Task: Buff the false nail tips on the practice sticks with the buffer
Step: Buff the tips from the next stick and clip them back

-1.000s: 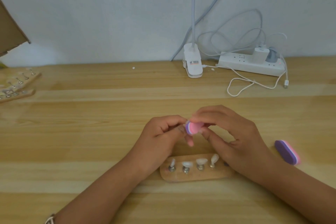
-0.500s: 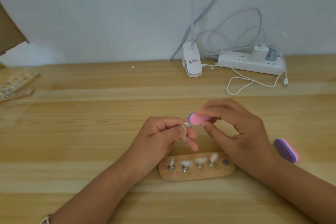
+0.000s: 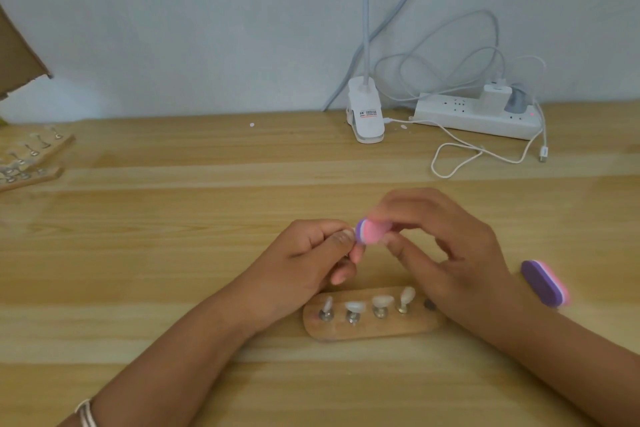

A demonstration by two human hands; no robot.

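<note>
Fingers of the right hand clamped on the pink-and-purple oval foam buffer, holds its long axis pointing left, end touching the small pale false nail tip pinched by the left hand, above the wooden holder.

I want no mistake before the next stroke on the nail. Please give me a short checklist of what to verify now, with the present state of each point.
1. Left hand pinches a stick, only its pale end shows: ok.
2. Right hand grips the buffer: ok.
3. Buffer touches the stick's end: cannot tell, blurred.
4. Holder lies flat on the table, four other sticks standing in it: ok.
5. Spare buffer lies apart from the holder: ok.
</note>
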